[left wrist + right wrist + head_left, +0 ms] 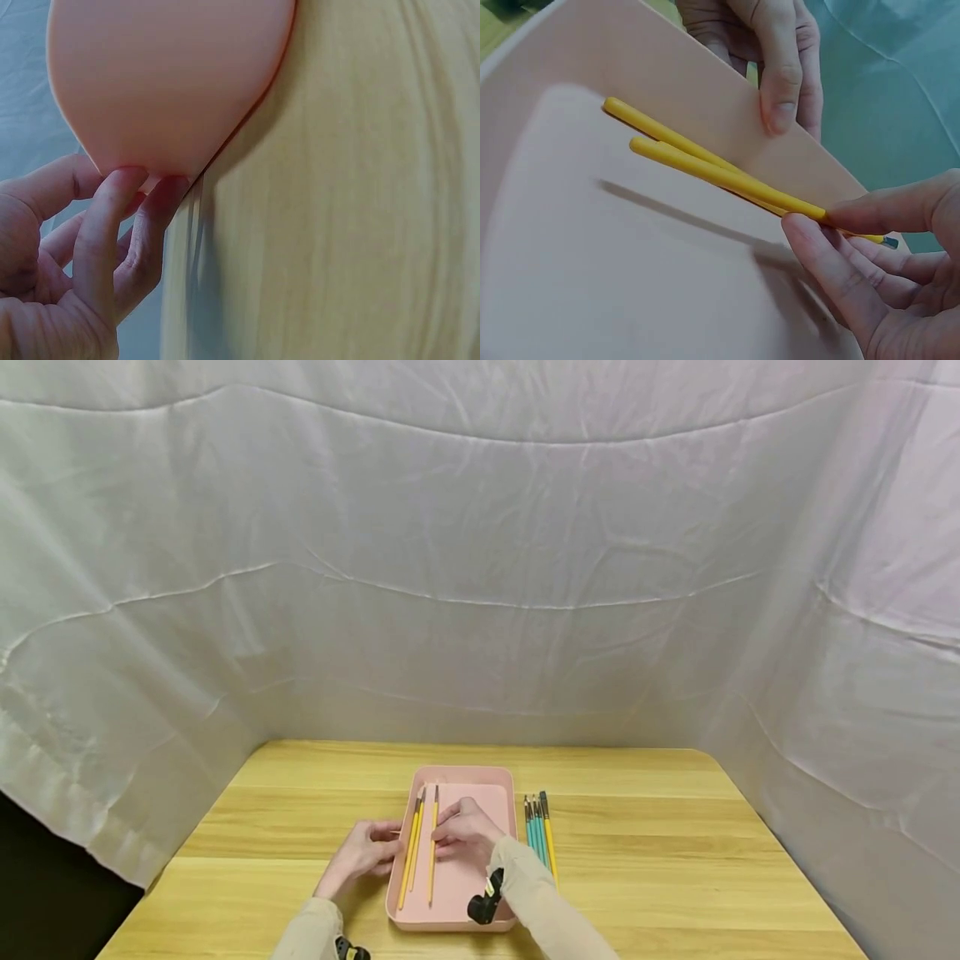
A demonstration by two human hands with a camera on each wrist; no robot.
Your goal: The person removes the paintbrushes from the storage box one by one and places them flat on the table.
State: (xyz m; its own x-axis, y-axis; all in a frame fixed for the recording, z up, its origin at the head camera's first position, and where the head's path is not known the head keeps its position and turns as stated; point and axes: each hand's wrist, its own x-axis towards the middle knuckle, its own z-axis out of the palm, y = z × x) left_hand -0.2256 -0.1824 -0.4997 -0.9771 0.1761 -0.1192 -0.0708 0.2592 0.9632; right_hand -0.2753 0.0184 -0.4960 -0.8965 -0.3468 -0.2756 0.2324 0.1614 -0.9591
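My left hand grips the left wall of a pink plastic tray; the left wrist view shows fingertips against the tray's outer wall, and in the right wrist view a digit reaches over the rim. Inside the tray, my right hand pinches a yellow-handled paintbrush between thumb and finger. Its handle end is raised above the tray floor and casts a shadow there. Two more yellow-handled paintbrushes lie along the tray's left side, bristles toward the far end.
Just right of the tray, several teal-handled paintbrushes and a yellow-handled flat brush lie side by side on the wooden table. The right forearm partly covers them. A pale grey curtain hangs behind and at both sides.
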